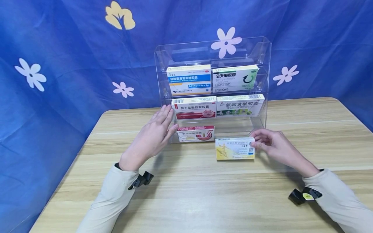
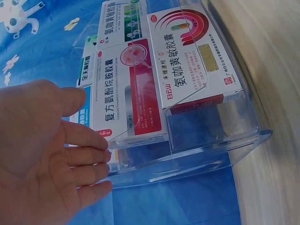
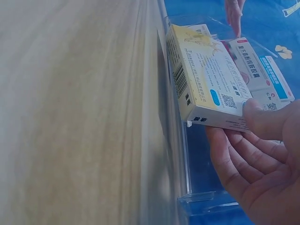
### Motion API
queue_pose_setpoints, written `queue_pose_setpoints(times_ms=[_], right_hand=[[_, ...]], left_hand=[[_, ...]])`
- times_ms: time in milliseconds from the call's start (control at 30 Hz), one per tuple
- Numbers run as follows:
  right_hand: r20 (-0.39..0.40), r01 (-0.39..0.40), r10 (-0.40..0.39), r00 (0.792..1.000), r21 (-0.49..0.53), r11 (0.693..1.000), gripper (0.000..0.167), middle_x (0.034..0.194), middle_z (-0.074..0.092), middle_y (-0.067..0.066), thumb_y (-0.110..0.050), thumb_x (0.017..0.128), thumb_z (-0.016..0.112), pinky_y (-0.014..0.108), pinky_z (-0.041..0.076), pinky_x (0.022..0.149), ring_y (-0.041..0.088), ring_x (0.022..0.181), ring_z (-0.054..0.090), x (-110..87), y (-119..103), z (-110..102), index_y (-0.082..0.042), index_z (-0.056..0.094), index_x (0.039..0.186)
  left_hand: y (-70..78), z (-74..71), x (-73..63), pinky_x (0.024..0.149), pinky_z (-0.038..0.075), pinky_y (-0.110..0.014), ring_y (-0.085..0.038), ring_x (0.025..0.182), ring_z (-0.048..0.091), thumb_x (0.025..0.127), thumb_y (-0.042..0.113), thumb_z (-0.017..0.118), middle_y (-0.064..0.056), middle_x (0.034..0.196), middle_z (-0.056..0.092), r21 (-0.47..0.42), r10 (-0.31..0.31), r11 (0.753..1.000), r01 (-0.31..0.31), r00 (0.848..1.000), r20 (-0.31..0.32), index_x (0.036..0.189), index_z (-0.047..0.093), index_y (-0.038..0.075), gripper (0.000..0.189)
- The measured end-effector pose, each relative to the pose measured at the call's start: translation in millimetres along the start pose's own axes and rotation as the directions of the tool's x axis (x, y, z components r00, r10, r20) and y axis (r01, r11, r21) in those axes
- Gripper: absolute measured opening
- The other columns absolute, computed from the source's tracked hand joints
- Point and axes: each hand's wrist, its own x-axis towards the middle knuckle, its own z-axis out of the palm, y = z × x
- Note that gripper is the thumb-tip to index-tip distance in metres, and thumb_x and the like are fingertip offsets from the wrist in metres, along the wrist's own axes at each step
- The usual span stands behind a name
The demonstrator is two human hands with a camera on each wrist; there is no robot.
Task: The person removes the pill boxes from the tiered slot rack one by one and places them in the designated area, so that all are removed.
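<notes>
Nearest: two pale sleeves (image 1: 336, 191), each with a black wrist camera (image 1: 297, 196), reaching in over the wood-grain table (image 1: 189, 197).

Right hand (image 1: 271, 145): clamped on the yellow-and-white box (image 1: 233, 151) by its right end, thumb on the printed front, fingers behind and beneath. The end hold probably serves to leave most of the label uncovered and the left end free. Wrist comes in from the right, forearm slanting forward and inward. Box location: before the rack's lowest tier, right of the small red-and-white box (image 1: 195, 135), label outward; whether its bottom edge bears on anything, cannot tell.

Left hand (image 1: 150, 139): holds nothing; fingers nearly straight and side by side, thumb apart, palm turned to the rack's left side. Perhaps there to steady it; contact cannot be told.

Clear rack (image 1: 244, 124): middle tier carries a red-banded box (image 1: 193, 110) and a green-banded box (image 1: 240, 106); top tier a blue-banded box (image 1: 189, 79) and a green-and-white box (image 1: 235, 79). Stepped tiers presumably keep every label readable.

Farthest: blue flowered curtain (image 1: 73, 74)
</notes>
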Motion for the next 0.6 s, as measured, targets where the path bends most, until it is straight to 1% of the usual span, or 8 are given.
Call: queue_pose_setpoints(times_ms=[300, 600], right_hand=[[0.008, -0.055, 0.055, 0.998, 0.002, 0.999, 0.018, 0.091, 0.07, 0.008, -0.002, 0.087, 0.069, 0.022, 0.056, 0.074, 0.013, 0.082, 0.067, 1.2, 3.1, 0.5, 0.001, 0.065, 0.104], [0.01, -0.066, 0.065, 0.998, 0.007, 0.998, 0.018, 0.092, 0.071, 0.009, -0.004, 0.088, 0.069, 0.022, 0.055, 0.073, 0.013, 0.083, 0.067, 1.9, 6.2, -0.5, 0.0, 0.065, 0.105]], left_hand=[[-0.1, -0.2, -0.7, 0.119, 0.014, -0.045, -0.034, 0.145, 0.015, 0.105, 0.036, 0.036, -0.023, 0.156, 0.021, 0.004, 0.001, 1.0, -0.001, 1.0, 0.005, 0.147, 0.029, -0.008, 0.061], [0.2, -0.5, -0.3, 0.119, 0.014, -0.045, -0.034, 0.145, 0.015, 0.105, 0.035, 0.037, -0.023, 0.155, 0.021, 0.001, 0.0, 1.0, 0.0, 1.0, 0.003, 0.147, 0.029, -0.008, 0.061]])
